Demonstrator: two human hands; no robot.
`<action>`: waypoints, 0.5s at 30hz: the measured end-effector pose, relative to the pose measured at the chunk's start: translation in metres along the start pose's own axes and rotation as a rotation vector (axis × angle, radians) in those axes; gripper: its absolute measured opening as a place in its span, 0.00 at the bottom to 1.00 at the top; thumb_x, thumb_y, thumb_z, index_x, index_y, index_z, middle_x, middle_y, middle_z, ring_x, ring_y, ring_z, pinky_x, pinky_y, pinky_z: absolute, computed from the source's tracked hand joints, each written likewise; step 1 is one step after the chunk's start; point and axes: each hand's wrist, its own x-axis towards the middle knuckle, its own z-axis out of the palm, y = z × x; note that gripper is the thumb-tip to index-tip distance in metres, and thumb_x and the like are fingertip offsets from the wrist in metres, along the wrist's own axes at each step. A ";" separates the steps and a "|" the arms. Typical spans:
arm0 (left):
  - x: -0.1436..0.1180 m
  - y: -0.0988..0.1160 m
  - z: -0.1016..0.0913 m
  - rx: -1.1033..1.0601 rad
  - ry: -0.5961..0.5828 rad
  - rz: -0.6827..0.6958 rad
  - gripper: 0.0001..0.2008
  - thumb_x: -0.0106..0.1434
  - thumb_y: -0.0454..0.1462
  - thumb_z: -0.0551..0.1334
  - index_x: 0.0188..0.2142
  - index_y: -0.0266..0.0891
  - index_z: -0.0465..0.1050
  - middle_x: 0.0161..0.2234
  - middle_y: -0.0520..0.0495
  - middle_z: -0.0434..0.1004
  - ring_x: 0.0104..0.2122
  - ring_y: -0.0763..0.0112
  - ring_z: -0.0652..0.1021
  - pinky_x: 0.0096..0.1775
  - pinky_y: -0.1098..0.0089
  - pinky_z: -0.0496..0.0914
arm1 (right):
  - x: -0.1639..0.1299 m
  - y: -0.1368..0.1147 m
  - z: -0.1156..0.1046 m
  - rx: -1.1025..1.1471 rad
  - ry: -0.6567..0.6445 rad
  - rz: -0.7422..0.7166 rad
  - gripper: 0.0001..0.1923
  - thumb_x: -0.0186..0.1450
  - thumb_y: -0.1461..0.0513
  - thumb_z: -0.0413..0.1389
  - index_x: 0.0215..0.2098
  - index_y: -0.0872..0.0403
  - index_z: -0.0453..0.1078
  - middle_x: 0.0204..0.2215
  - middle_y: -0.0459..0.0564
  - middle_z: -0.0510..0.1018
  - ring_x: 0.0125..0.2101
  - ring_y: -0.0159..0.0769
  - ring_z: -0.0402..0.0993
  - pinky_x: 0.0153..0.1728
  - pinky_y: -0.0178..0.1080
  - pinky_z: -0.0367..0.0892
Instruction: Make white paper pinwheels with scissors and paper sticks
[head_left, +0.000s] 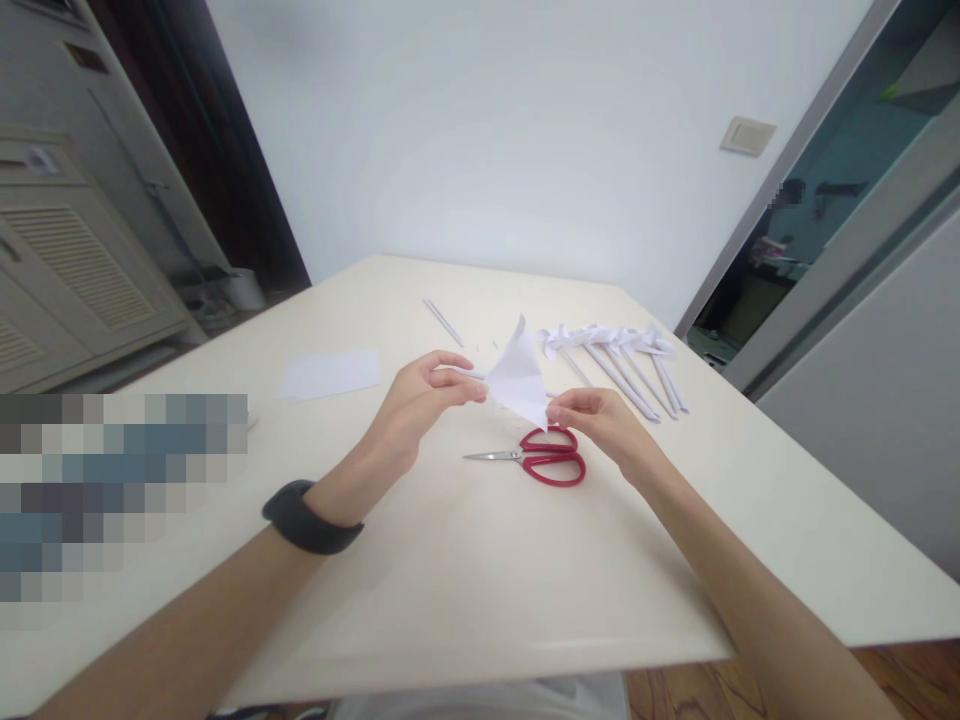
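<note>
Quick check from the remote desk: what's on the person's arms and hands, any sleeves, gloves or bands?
Both forearms are bare, with no sleeves in view and no gloves. The left hand has a dark, smooth, wide band around its wrist. The right hand and its wrist carry nothing.

Bare table (465, 580) lies open nearer than the scissors (541, 461). Beyond them, paper pinwheels (615, 360) and a thin stick (442, 321) block the way.

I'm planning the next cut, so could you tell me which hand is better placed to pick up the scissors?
Probably the right hand: it hovers just above the red handles of the scissors. The left hand pinches the paper farther off.
</note>
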 end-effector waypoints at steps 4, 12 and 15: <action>0.002 -0.001 -0.002 0.002 -0.011 0.003 0.17 0.48 0.39 0.68 0.38 0.40 0.69 0.27 0.50 0.79 0.33 0.66 0.76 0.39 0.66 0.65 | -0.001 -0.001 0.000 0.026 -0.001 0.021 0.08 0.56 0.58 0.57 0.27 0.56 0.72 0.27 0.48 0.76 0.30 0.32 0.69 0.32 0.35 0.61; 0.001 0.000 -0.004 0.017 -0.022 0.009 0.17 0.49 0.39 0.69 0.38 0.41 0.69 0.26 0.51 0.79 0.32 0.68 0.75 0.39 0.67 0.64 | -0.002 -0.004 0.000 0.048 0.022 -0.007 0.07 0.56 0.60 0.58 0.26 0.57 0.72 0.28 0.48 0.75 0.30 0.31 0.69 0.31 0.34 0.61; 0.002 -0.002 -0.005 0.008 -0.023 0.013 0.17 0.49 0.39 0.69 0.38 0.41 0.69 0.27 0.51 0.79 0.33 0.68 0.75 0.39 0.67 0.64 | -0.002 -0.004 0.000 0.055 0.026 -0.011 0.08 0.56 0.59 0.58 0.26 0.57 0.72 0.28 0.48 0.75 0.30 0.31 0.69 0.32 0.34 0.61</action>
